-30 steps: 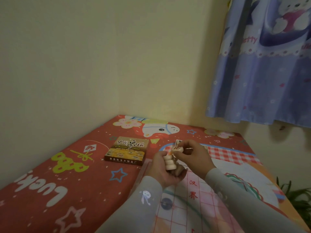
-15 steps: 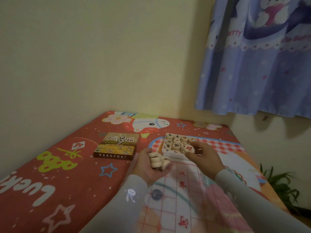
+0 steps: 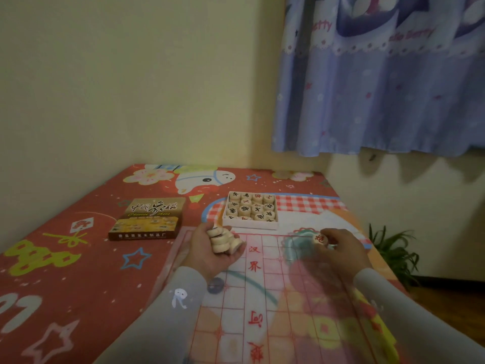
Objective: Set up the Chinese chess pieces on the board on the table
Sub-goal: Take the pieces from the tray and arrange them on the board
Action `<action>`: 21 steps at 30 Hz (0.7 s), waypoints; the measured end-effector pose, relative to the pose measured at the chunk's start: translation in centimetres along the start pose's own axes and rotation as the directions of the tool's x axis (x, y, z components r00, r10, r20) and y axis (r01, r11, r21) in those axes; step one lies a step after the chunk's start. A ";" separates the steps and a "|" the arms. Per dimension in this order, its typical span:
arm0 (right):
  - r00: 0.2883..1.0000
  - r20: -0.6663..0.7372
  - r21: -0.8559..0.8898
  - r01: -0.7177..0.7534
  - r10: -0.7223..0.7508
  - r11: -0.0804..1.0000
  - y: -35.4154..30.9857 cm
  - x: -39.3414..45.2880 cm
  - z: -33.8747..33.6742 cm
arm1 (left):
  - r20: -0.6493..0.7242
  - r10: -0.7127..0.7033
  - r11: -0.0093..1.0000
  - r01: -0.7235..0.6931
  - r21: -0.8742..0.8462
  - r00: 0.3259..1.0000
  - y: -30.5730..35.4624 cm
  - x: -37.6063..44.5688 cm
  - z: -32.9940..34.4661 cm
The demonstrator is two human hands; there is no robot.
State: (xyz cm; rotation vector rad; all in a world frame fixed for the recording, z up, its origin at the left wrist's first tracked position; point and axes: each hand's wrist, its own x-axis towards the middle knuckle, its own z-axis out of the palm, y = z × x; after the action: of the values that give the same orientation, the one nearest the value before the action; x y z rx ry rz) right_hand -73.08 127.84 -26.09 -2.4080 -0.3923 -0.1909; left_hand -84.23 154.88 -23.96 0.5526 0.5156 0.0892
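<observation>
Cream walls and a blue cartoon curtain (image 3: 380,82) fill the top of the frame, and lower down a red patterned cloth covers the worktop (image 3: 65,258). Centre bottom, the translucent board (image 3: 262,298) lies flat with its red grid and river characters, and no piece sits on it yet as far as I can see. Just above it, mid-frame, the white tray (image 3: 250,226) holds rows of round pieces, apparently sixteen on top, and the box lid (image 3: 148,219) lies to its left.

Now the hands. The left hand (image 3: 210,252) is cupped half-closed around a small stack of pale discs (image 3: 223,239), edges showing, right at the board's upper left corner. The right hand (image 3: 338,248) pinches a single red-marked piece (image 3: 320,239) between thumb and fingertips, over the board's upper right area, face towards us.

These discs look like light, hard wood, smooth on the rim, so they should slide easily against each other; that stack in the left palm could spill if the curl loosens. Best hold is across the rim, thumb opposite finger, as the right hand has it, then set down flat on a line crossing. The thin board may shift under a nudge.
</observation>
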 end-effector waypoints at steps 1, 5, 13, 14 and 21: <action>1.000 0.011 -0.004 -0.003 0.003 1.000 0.4 -0.1 -0.2 | -0.009 -0.008 1.000 0.008 -0.002 1.000 -0.2 0.3 0.1; 0.999 0.043 -0.027 0.012 -0.011 1.000 0.5 -0.6 0.1 | 0.015 -0.027 1.000 0.027 -0.011 1.000 -0.9 0.9 0.4; 0.990 0.080 -0.102 0.123 -0.115 0.987 -2.0 -0.3 2.4 | 0.039 -0.057 0.998 0.058 -0.008 0.998 -1.3 2.1 0.2; 0.990 0.080 -0.117 0.125 -0.116 0.985 -2.3 -0.1 2.7 | 0.043 -0.061 0.998 0.061 -0.007 0.997 -1.3 2.2 0.2; 0.986 0.134 -0.205 0.122 -0.096 0.971 -2.3 0.7 3.5 | 0.045 -0.064 0.998 0.063 0.012 0.997 -1.5 1.5 0.7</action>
State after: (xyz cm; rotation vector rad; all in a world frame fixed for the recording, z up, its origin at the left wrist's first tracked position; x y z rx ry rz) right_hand -73.09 131.94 -27.24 -2.6193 -0.5888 -0.1389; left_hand -82.65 153.59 -24.96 0.5470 0.4893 0.0135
